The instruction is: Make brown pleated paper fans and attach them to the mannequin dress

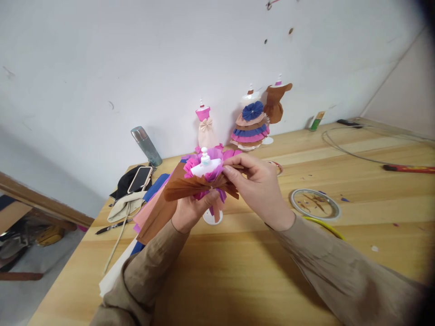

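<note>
A small white dress form (pixel 205 169) with pink and purple crepe paper stands on a round white base in front of me. Across its front spreads a brown pleated paper bow (pixel 185 187). My left hand (pixel 194 209) is closed at the bow's middle, its thumb pressing there from below; its other fingers are mostly hidden. From the right side, my right hand (pixel 260 183) pinches the bow's right wing between thumb and forefinger. Beneath the bow, purple and peach strips hang down towards the base.
Crepe paper sheets (pixel 154 215) lie left, near a phone (pixel 140 179), a pen (pixel 113 227) and a flask (pixel 147 146). Dressed forms (pixel 251 122) stand along the wall. A tape ring (pixel 315 204), a yellow ring (pixel 326 226) and a cable (pixel 343 147) lie right.
</note>
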Available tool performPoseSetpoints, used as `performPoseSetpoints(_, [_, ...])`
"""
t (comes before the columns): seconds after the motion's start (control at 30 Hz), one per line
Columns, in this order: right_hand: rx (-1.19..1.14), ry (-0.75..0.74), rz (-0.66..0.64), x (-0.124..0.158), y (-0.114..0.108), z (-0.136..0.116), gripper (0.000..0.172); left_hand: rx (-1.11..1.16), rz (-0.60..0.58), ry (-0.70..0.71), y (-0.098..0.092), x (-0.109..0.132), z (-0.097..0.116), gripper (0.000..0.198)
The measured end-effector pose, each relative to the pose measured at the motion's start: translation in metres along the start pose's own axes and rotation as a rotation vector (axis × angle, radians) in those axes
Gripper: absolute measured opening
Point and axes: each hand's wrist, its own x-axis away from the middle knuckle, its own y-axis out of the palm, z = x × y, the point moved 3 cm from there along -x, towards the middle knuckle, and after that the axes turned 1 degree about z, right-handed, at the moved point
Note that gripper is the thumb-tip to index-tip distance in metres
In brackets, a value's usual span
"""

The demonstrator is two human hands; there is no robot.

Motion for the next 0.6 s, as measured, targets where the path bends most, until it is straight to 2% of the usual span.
performPoseSetpoints(0.3, [0.141,-0.127,0.008,0.001,-0.0018,-0.0065,0.01,0.023,0.017,0.034,-0.0034,0.0024,0.0009,0.039])
performPoseSetpoints(0.43, [0.19,-0.204,-0.001,0.0031,0.0004,-0.0088,0.012,-0.036,0.085,0.049,-0.0054,0.0018,0.0037,0.038])
performPoseSetpoints(0.6, [0.133,-0.157,-0.035,0.0046,0.0022,-0.0053,0.01,-0.075,0.127,0.06,-0.0033,-0.0016,0.0092,0.029])
